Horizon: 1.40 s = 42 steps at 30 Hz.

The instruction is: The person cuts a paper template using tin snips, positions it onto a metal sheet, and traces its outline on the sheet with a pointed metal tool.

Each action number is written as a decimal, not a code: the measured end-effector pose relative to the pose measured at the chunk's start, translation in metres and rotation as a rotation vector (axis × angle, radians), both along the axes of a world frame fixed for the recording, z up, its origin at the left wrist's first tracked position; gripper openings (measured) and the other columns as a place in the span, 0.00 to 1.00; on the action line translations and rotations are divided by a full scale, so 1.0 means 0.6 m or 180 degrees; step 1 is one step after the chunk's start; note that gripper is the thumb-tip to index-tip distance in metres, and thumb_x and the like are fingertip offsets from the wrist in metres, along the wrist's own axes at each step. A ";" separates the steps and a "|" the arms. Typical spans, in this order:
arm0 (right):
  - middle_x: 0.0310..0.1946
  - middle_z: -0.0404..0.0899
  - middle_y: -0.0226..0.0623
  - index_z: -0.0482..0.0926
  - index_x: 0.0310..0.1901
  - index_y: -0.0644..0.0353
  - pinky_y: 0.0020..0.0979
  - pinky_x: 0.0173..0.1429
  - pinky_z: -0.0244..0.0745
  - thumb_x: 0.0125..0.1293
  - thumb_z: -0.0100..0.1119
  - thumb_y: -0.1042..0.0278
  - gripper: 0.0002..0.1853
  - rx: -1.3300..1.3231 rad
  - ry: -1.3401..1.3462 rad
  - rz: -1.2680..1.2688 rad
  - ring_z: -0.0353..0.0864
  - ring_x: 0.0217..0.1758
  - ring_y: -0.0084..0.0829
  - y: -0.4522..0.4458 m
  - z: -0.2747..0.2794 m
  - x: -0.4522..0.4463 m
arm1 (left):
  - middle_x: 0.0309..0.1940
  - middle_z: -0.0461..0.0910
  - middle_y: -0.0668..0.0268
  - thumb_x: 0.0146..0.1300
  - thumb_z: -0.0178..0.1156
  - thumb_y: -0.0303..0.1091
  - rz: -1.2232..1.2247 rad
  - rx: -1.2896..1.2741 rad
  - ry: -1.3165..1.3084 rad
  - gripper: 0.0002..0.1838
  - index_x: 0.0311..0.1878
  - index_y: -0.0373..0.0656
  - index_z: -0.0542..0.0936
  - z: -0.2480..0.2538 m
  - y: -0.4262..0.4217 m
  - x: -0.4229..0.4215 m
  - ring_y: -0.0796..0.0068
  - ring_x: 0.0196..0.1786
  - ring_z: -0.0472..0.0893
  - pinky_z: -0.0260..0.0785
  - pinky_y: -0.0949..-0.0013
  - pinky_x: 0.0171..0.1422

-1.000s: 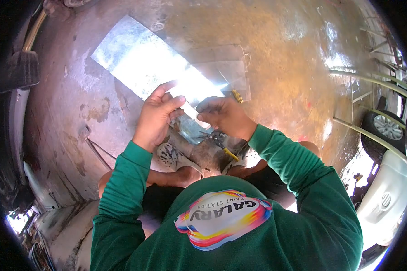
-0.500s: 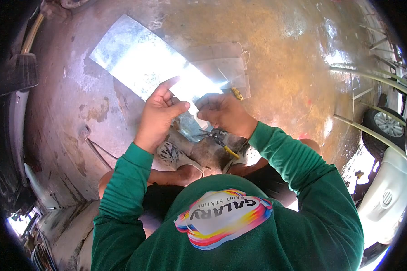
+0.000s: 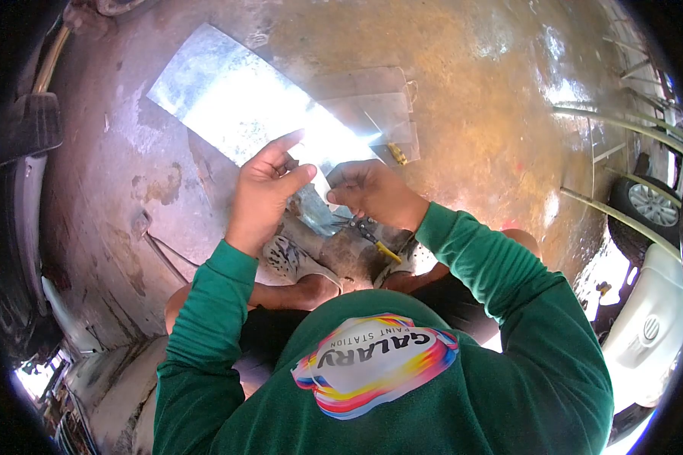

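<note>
Over the stained concrete floor | right hand: fingers pinching a small pale strip | left hand: thumb and forefinger spread wide beside it, contact unclear | shiny rectangular metal sheet on floor beyond hands | yellow-handled metal snips near the speckled pale shoes

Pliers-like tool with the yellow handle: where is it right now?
Head view, near centre: the tool sits below the right hand in the picture, between left shoe and right shoe, nearer the latter.
</note>
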State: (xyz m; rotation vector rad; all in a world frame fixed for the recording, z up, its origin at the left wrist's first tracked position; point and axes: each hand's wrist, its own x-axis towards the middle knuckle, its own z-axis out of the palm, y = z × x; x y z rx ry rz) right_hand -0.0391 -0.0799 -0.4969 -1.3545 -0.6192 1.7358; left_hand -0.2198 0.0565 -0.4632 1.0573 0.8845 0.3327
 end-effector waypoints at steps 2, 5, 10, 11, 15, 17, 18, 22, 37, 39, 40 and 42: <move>0.30 0.85 0.27 0.89 0.47 0.65 0.25 0.32 0.70 0.75 0.73 0.68 0.09 -0.0031 -0.0032 0.0001 0.75 0.27 0.16 0.000 0.004 0.001 | 0.53 0.88 0.68 0.72 0.69 0.19 -0.0046 0.0093 0.0000 0.28 0.75 0.37 0.81 0.000 -0.003 0.000 0.83 0.51 0.83 0.77 0.76 0.58; 0.30 0.85 0.28 0.89 0.47 0.65 0.25 0.31 0.70 0.76 0.72 0.66 0.10 -0.0053 -0.0067 -0.0021 0.74 0.27 0.16 0.002 0.009 0.001 | 0.49 0.89 0.69 0.72 0.71 0.23 -0.0049 0.0029 0.0025 0.25 0.71 0.37 0.84 0.003 -0.004 0.001 0.84 0.48 0.83 0.77 0.76 0.57; 0.28 0.84 0.27 0.89 0.46 0.64 0.26 0.29 0.69 0.77 0.72 0.63 0.11 -0.0024 -0.0137 0.0026 0.73 0.25 0.17 0.002 0.007 0.001 | 0.48 0.90 0.69 0.74 0.71 0.27 -0.0160 0.0142 0.0172 0.20 0.67 0.38 0.88 -0.001 -0.008 0.000 0.84 0.46 0.83 0.78 0.74 0.57; 0.27 0.82 0.27 0.89 0.44 0.64 0.27 0.29 0.68 0.77 0.72 0.63 0.11 -0.0018 -0.0100 -0.0007 0.73 0.24 0.17 0.002 0.008 0.000 | 0.48 0.90 0.69 0.74 0.71 0.27 -0.0162 0.0140 0.0175 0.20 0.67 0.38 0.88 -0.001 -0.008 0.000 0.84 0.46 0.83 0.78 0.74 0.57; 0.23 0.77 0.25 0.86 0.37 0.63 0.27 0.28 0.67 0.79 0.70 0.60 0.15 -0.0020 0.0005 -0.0073 0.71 0.23 0.17 0.002 0.002 -0.003 | 0.57 0.91 0.66 0.77 0.70 0.29 -0.0287 0.0074 0.0160 0.18 0.66 0.38 0.88 0.004 -0.010 0.001 0.80 0.55 0.86 0.78 0.72 0.64; 0.22 0.76 0.25 0.85 0.35 0.63 0.28 0.27 0.66 0.79 0.69 0.59 0.16 -0.0032 -0.0039 -0.0079 0.71 0.22 0.17 0.002 0.003 -0.002 | 0.57 0.91 0.66 0.78 0.70 0.29 -0.0336 0.0072 0.0177 0.18 0.66 0.38 0.88 0.004 -0.012 0.002 0.80 0.55 0.86 0.78 0.72 0.64; 0.21 0.75 0.24 0.84 0.33 0.62 0.28 0.27 0.66 0.80 0.69 0.58 0.18 -0.0044 -0.0084 -0.0080 0.71 0.22 0.17 0.003 0.005 -0.002 | 0.56 0.91 0.66 0.78 0.70 0.29 -0.0357 0.0159 0.0171 0.17 0.66 0.38 0.88 0.002 -0.013 0.003 0.80 0.55 0.86 0.78 0.72 0.63; 0.20 0.74 0.25 0.84 0.31 0.62 0.29 0.27 0.65 0.79 0.68 0.57 0.19 -0.0034 -0.0212 -0.0093 0.71 0.22 0.17 0.004 0.007 -0.004 | 0.55 0.91 0.66 0.79 0.69 0.28 -0.0460 0.0533 0.0098 0.16 0.66 0.36 0.88 0.004 -0.021 0.007 0.80 0.55 0.85 0.77 0.72 0.63; 0.23 0.77 0.30 0.86 0.38 0.63 0.28 0.28 0.68 0.75 0.67 0.63 0.11 -0.0415 0.0777 -0.0767 0.75 0.24 0.22 0.008 0.014 0.008 | 0.40 0.83 0.66 0.75 0.67 0.23 -0.1292 0.2039 0.0249 0.20 0.69 0.40 0.88 0.000 -0.020 0.005 0.78 0.45 0.79 0.72 0.73 0.53; 0.25 0.78 0.30 0.86 0.41 0.63 0.28 0.30 0.70 0.74 0.67 0.65 0.09 -0.0424 0.1099 -0.0802 0.76 0.26 0.23 0.006 0.012 0.010 | 0.40 0.83 0.66 0.75 0.66 0.22 -0.1337 0.2071 0.0253 0.21 0.69 0.40 0.88 0.001 -0.019 0.005 0.77 0.45 0.79 0.72 0.72 0.53; 0.25 0.78 0.30 0.86 0.41 0.63 0.28 0.30 0.70 0.74 0.67 0.65 0.09 -0.0423 0.1100 -0.0803 0.76 0.26 0.23 0.005 0.010 0.010 | 0.40 0.83 0.65 0.74 0.66 0.22 -0.1377 0.2104 0.0258 0.21 0.69 0.40 0.88 0.001 -0.019 0.004 0.77 0.45 0.80 0.73 0.72 0.53; 0.27 0.79 0.29 0.86 0.42 0.63 0.28 0.31 0.71 0.73 0.68 0.67 0.07 -0.0372 0.1109 -0.0676 0.77 0.27 0.22 0.004 0.004 0.011 | 0.45 0.85 0.65 0.74 0.66 0.21 -0.1407 0.2037 0.0278 0.23 0.71 0.40 0.86 0.001 -0.017 0.003 0.76 0.47 0.81 0.75 0.71 0.55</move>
